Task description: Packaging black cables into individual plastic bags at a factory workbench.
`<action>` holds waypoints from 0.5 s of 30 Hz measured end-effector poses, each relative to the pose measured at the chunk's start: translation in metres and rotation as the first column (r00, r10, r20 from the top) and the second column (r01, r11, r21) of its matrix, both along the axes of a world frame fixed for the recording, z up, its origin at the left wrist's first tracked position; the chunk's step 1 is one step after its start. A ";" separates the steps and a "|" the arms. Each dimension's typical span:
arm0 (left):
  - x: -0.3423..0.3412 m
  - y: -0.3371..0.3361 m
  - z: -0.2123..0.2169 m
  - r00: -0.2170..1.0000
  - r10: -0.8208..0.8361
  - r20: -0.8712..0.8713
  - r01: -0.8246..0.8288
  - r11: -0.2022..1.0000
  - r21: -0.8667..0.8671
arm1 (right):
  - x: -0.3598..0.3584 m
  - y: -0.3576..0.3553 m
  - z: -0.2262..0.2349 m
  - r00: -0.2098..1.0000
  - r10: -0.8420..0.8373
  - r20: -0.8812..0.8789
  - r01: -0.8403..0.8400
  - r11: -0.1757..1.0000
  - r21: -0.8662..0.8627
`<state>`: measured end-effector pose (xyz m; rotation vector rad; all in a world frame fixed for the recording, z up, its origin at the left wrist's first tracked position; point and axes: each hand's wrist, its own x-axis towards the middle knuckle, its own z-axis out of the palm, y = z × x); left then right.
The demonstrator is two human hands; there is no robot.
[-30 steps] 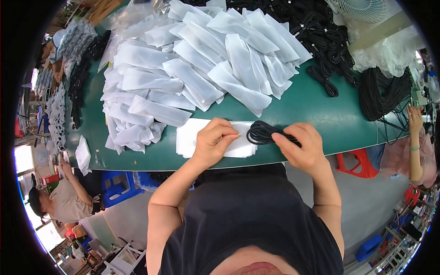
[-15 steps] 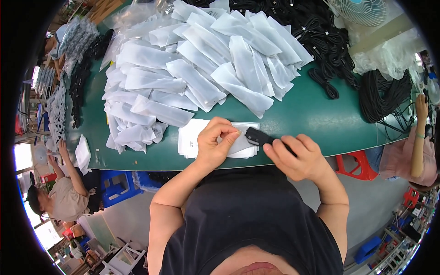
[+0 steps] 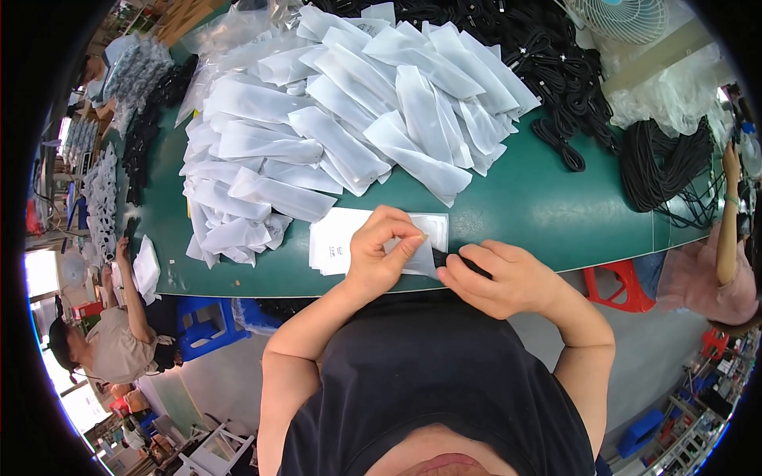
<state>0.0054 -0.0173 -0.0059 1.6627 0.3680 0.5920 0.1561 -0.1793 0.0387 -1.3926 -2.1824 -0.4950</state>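
Note:
My left hand point(image 3: 381, 254) pinches the top white plastic bag point(image 3: 421, 252) of a small flat stack of bags point(image 3: 337, 242) at the near edge of the green table point(image 3: 540, 214). My right hand point(image 3: 496, 278) grips a coiled black cable point(image 3: 456, 260) and holds it at the bag's open end, touching it. Most of the cable is hidden under my fingers.
A big heap of filled white bags point(image 3: 341, 119) covers the middle of the table. Piles of black cables point(image 3: 540, 63) lie at the back and another cable pile point(image 3: 667, 166) at the right. A fan point(image 3: 619, 16) stands far right. Other people sit at the left point(image 3: 111, 349) and right point(image 3: 726, 238).
My right hand has drawn the black cable from the table toward the near edge and brought it to the bag's mouth. My left hand has lifted the top bag's edge.

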 end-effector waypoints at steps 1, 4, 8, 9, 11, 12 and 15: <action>0.001 0.000 0.003 0.998 -0.056 0.023 0.053 0.993 0.103 | -0.002 0.003 0.003 0.999 -0.015 -0.043 0.014 0.999 -0.040; 0.006 -0.003 0.013 0.991 -0.131 0.034 0.122 0.971 0.207 | 0.006 0.009 0.013 0.987 -0.078 -0.143 0.073 0.997 -0.041; 0.013 0.001 0.024 0.987 -0.103 0.121 0.083 0.984 0.158 | 0.009 0.007 0.028 0.977 -0.174 -0.122 0.177 0.984 0.019; 0.012 0.002 0.027 0.988 -0.092 0.122 0.072 0.985 0.156 | 0.012 0.007 0.034 0.965 -0.237 -0.110 0.237 0.971 -0.013; 0.012 0.003 0.031 0.987 -0.109 0.118 0.084 0.976 0.200 | 0.006 0.009 0.035 0.968 -0.243 -0.069 0.236 0.967 -0.093; 0.013 0.003 0.032 0.987 -0.117 0.110 0.087 0.966 0.245 | 0.003 0.010 0.035 0.971 -0.237 -0.034 0.228 0.958 -0.173; 0.018 0.003 0.034 0.980 -0.164 0.114 0.129 0.956 0.264 | 0.010 0.017 0.030 0.941 -0.312 -0.133 0.294 0.946 -0.137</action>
